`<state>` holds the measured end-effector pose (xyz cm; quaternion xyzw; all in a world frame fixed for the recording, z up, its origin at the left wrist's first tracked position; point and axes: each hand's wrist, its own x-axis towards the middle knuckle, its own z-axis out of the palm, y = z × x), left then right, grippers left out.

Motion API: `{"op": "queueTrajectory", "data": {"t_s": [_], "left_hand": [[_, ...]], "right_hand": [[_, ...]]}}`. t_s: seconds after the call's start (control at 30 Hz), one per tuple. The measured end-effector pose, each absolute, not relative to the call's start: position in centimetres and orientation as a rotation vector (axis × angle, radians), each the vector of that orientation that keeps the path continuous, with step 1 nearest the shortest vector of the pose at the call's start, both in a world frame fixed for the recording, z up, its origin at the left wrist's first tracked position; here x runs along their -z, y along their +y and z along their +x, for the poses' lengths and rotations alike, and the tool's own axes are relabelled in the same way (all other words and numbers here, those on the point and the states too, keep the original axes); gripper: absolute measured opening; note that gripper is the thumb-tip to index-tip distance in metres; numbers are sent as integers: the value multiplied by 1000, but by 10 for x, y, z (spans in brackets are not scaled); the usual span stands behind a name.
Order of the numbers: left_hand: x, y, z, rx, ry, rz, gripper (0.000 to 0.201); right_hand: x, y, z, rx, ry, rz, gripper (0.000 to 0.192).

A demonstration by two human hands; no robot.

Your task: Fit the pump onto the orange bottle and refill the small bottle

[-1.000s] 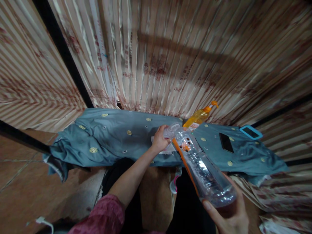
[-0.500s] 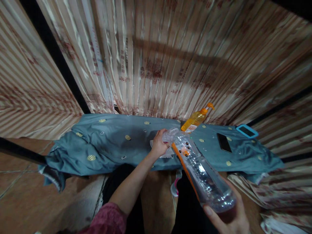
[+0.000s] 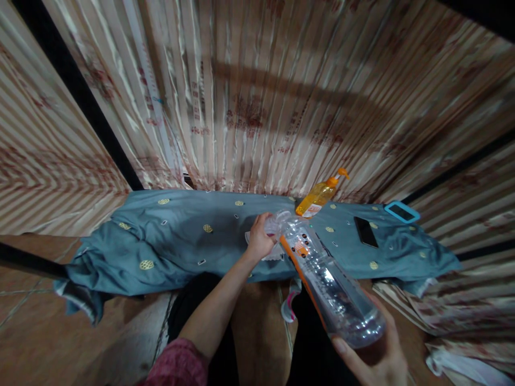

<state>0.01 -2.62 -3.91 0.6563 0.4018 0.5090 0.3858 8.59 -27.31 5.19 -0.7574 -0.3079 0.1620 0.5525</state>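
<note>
A large clear plastic bottle (image 3: pixel 330 279) with an orange strip and printed label lies tilted across the front of the cloth, its base toward me. My right hand (image 3: pixel 374 348) is wrapped around the base end. At the other end, my left hand (image 3: pixel 260 238) is closed around the clear top part; whether that is the neck or a separate clear piece I cannot tell. Under the left hand lies a white lacy-edged piece (image 3: pixel 276 253), mostly hidden. Just beyond the bottle's top stands an orange pump bottle (image 3: pixel 317 199) of yellow liquid.
A blue-green patterned cloth (image 3: pixel 181 246) covers the low bench. On its right side lie a black phone (image 3: pixel 366 232) and a blue-framed device (image 3: pixel 402 212). Striped curtains (image 3: pixel 249 107) and dark poles (image 3: pixel 92 118) surround the bench. A white-and-pink item (image 3: pixel 290 303) is below the front edge.
The view has shifted slightly, so the items on the cloth appear a little further left. Both hands keep their hold on the bottle, with hardly any other movement.
</note>
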Motion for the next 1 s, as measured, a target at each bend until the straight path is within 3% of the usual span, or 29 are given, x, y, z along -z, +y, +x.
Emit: {"op": "queueTrajectory", "data": {"t_s": [0.6, 1.0], "left_hand": [[39, -23, 2, -1306, 1050, 1718, 51], [40, -24, 2, -1302, 1028, 1683, 56]], "right_hand": [[-20, -285, 124, -437, -937, -1753, 85], [-55, -271, 82, -346, -761, -1781, 83]]}}
